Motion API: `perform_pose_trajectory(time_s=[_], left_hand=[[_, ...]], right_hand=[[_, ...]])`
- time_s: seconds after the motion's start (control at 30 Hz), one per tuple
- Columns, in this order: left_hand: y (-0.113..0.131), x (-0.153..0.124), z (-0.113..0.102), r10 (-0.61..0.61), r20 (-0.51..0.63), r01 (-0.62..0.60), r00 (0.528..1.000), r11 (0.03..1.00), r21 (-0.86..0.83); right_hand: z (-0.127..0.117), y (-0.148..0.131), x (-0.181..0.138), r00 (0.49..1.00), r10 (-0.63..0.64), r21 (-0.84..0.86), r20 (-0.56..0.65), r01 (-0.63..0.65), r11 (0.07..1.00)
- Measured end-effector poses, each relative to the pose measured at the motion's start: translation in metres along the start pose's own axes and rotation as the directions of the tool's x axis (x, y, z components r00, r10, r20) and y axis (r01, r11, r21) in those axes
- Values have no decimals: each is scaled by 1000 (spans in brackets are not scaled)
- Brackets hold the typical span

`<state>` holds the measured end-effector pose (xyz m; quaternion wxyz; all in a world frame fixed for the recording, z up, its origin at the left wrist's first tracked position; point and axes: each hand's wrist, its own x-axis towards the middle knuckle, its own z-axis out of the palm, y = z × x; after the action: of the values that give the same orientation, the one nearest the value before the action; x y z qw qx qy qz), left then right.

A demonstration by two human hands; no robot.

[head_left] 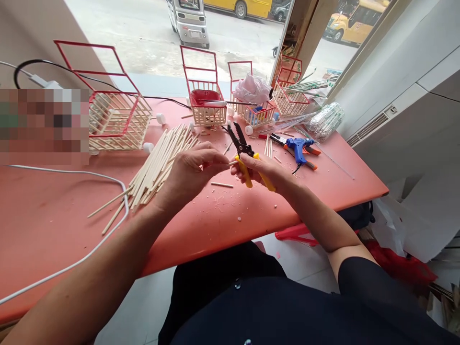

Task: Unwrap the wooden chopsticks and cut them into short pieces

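Note:
Over the middle of the table, my right hand (257, 167) is wrapped around yellow-handled wire strippers (240, 143), their black jaws pointing away from me. My left hand (201, 165) pinches a short wooden stick (233, 163) whose far end reaches the fingers of my right hand. Beneath the hands, a cut piece of stick (222, 184) lies among small wood crumbs. A loose pile of long wooden sticks (161, 163) spreads out just left of my left hand.
Small stick-built carts with red handles (120, 115) stand along the back, one holding a red bowl (206, 97). At right lie a blue glue gun (300, 147) and plastic-wrapped bundles (326, 120). A white cable (122, 184) crosses the left side of the pink table (187, 235).

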<state>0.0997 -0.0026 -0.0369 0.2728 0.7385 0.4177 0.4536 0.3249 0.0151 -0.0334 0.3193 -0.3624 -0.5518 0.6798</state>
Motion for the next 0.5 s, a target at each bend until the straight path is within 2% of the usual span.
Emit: perform_pose_trajectory(time_s=[0.13, 0.3, 0.4, 0.5], left_hand=[[-3, -2, 1, 151, 25, -153, 988, 976, 152], [-12, -3, 1, 294, 39, -293, 955, 916, 272], [-11, -4, 1, 336, 39, -331, 941, 889, 318], [-3, -5, 2, 327, -82, -285, 942, 902, 324]], right_hand=[[4, -5, -6, 1000, 1, 15, -28, -1, 1000], [4, -3, -7, 999, -27, 20, 44, 26, 999], [4, -1, -6, 998, -22, 28, 62, 21, 999], [4, 2, -5, 1000, -7, -17, 26, 7, 1000]])
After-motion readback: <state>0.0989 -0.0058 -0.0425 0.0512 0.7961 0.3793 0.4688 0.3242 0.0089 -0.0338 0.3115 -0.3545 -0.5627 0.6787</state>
